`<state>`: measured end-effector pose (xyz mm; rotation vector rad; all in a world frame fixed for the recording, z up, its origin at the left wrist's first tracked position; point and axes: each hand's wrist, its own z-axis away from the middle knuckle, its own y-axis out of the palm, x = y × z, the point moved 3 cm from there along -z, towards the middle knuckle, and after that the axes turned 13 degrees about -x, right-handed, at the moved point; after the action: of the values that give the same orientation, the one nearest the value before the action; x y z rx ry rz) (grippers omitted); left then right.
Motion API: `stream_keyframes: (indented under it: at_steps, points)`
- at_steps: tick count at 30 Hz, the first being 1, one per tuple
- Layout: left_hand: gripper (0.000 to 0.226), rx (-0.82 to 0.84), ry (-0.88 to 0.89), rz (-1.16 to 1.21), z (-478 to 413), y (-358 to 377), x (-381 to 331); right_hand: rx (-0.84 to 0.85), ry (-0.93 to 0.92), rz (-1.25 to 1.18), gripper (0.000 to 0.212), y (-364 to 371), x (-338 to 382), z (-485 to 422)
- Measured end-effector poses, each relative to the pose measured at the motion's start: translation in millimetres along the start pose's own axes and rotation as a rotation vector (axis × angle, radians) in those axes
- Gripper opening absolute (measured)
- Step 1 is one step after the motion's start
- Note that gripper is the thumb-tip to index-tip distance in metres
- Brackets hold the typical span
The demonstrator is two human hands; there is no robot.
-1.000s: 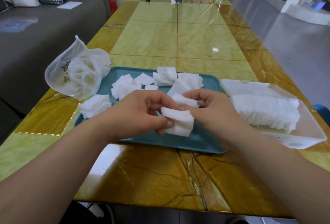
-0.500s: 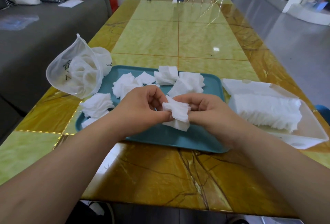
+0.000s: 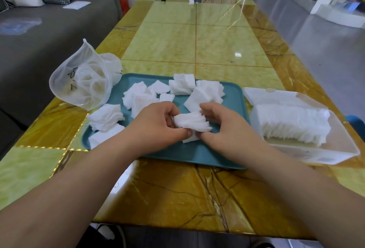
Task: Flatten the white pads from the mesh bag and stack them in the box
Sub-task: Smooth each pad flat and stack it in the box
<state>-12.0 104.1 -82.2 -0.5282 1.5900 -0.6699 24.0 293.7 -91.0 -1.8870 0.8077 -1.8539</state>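
Where the two hands meet above the near half of the teal tray [image 3: 207, 155], much of the grip is hidden. The left hand [image 3: 156, 127] and right hand [image 3: 229, 129] each curl round one end of a small bundle of white pads [image 3: 192, 122]. Both thumbs pinch its lower edge, and the fingertips behind it cannot be seen. The bundle is soft and fibrous, its thin layers fanned out, with one flat corner poking out below the thumbs. Loose pads [image 3: 181, 86] lie in rumpled square heaps along the tray's far edge. Another heap [image 3: 106, 116] at its left edge partly overhangs the rim. At the tray's far left corner the mesh bag [image 3: 83, 82] sits on the table [image 3: 177, 198], sheer and rounded. The dark writing on it is too blurred to read, and what it holds shows only as pale folds. Beside the tray's right edge stands the box [image 3: 343, 149], translucent plastic with its lid [image 3: 276, 95] open on the far side. It holds a row of stacked pads [image 3: 292, 121] with feathery edges. The table is glossy, with marbled yellow and amber panels.
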Motion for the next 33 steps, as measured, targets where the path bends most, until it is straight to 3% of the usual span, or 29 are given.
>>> stream_keyframes:
  at_steps: [5, 12, 22, 33]
  points:
    - [0.029, 0.037, -0.009, -0.030, 2.1, -0.6, 1.6, -0.117, 0.095, -0.105, 0.052, 8.0, 1.6, 4.1]
    - [0.018, 0.051, 0.014, 0.006, 6.1, 8.6, -1.4, -0.147, 0.166, -0.199, 0.059, 21.2, 7.0, 9.3]
    - [0.025, 0.052, -0.021, 0.008, 4.2, 6.0, 1.3, -0.064, 0.255, -0.246, 0.074, 14.6, 18.7, 15.5]
    - [0.015, 0.028, 0.070, 0.036, 8.6, 9.9, -0.4, 0.089, 0.256, -0.236, 0.087, 20.8, 20.0, 17.3]
